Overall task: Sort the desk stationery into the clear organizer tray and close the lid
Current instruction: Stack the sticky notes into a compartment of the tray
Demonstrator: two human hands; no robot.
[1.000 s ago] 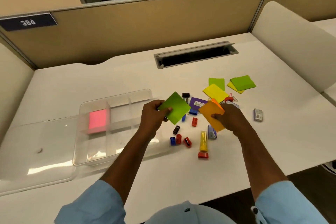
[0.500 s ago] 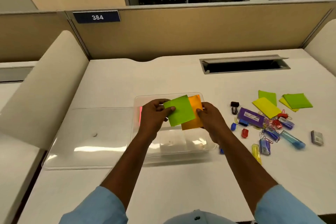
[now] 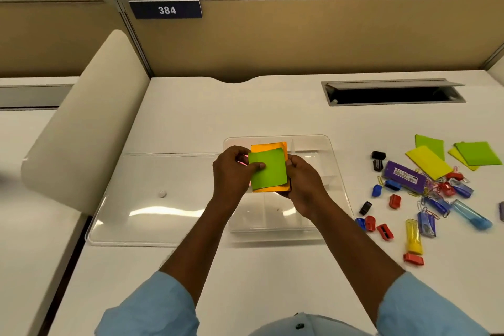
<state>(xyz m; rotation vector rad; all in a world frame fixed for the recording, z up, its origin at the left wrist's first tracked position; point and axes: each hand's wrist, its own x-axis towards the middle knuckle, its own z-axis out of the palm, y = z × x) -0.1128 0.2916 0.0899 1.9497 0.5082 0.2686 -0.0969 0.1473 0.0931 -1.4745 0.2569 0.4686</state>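
Green paper notes [image 3: 268,173], square and matte, are lying on an orange stack [image 3: 268,148]; the left grip [image 3: 231,172] is pinching the green, the right grip [image 3: 302,185] clamping the orange. Beneath the grips, the clear plastic organizer tray [image 3: 313,143] is sitting open, its glossy lid [image 3: 152,199] leftward. A plate [image 3: 167,10] beyond is reading "384".

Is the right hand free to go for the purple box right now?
Probably not yet: the right hand, with the left hand, holds the green pad and orange pad over the tray. Otherwise its way to the purple box looks open.
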